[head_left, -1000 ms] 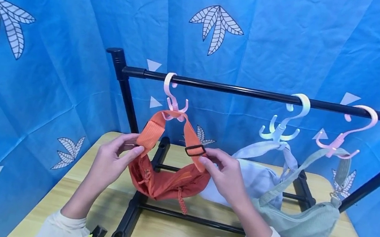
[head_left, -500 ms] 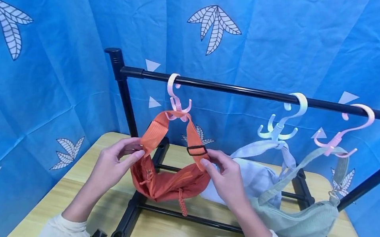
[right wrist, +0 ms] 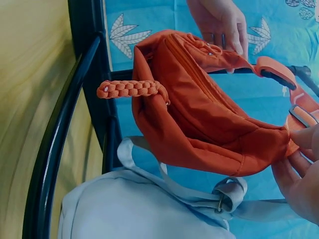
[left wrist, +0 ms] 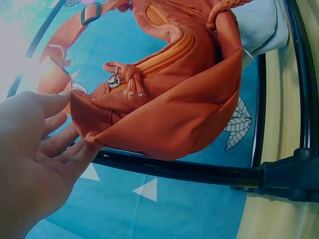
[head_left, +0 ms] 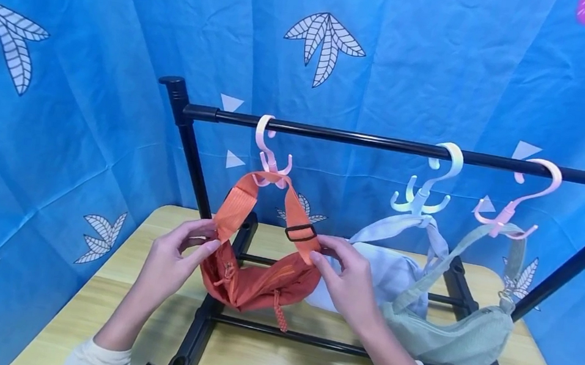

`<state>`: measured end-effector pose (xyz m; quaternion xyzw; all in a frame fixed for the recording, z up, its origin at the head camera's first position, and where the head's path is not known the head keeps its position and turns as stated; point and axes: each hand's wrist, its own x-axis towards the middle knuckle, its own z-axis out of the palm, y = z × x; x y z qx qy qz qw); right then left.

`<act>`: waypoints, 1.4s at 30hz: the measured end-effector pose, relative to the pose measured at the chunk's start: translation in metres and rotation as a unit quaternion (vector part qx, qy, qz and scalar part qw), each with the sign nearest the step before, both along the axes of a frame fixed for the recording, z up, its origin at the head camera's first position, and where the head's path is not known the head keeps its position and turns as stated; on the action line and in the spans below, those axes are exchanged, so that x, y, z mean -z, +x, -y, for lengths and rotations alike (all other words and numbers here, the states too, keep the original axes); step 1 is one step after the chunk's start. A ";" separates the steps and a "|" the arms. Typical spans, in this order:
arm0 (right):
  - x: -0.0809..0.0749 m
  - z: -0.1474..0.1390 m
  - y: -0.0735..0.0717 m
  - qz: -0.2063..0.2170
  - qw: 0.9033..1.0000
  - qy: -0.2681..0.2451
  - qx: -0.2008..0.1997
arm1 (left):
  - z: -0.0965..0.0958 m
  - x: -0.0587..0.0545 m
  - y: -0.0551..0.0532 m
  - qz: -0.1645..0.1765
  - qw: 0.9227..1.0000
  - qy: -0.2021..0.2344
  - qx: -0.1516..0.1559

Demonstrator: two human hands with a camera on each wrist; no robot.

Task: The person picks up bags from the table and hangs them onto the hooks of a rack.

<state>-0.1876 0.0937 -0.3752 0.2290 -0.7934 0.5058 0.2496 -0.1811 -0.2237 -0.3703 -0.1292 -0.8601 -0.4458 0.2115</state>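
A red-orange waist bag (head_left: pixel 259 286) hangs from its orange strap (head_left: pixel 236 206), whose top loops at the prongs of a pink multi-prong hook (head_left: pixel 269 160). My left hand (head_left: pixel 174 259) pinches the strap's left side where it meets the bag; in the left wrist view, thumb and fingers grip that end beside the zipped pocket (left wrist: pixel 164 59). On the other side my right hand (head_left: pixel 348 282) pinches the strap just below its black buckle (head_left: pixel 301 232). A braided zipper pull (right wrist: pixel 130 89) dangles from the bag's front.
The black rack rail (head_left: pixel 354 137) also bears a pale blue-white hook (head_left: pixel 420 199) with a pale blue bag (head_left: pixel 386 269), and another pink hook (head_left: pixel 504 216) with a green bag (head_left: pixel 455 339). The rack's base stands on a wooden table (head_left: pixel 257 363) before a blue curtain (head_left: pixel 376 52).
The left pink hook has shifted slightly right along the rail. Both hands keep their grip on the strap. The head view has turned slightly, so the right-hand hooks and bags appear further left.
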 end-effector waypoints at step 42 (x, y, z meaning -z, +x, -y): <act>0.024 -0.026 0.030 -0.024 0.991 0.129 -0.010 | 0.020 0.036 0.011 -0.010 0.998 -0.057 -0.015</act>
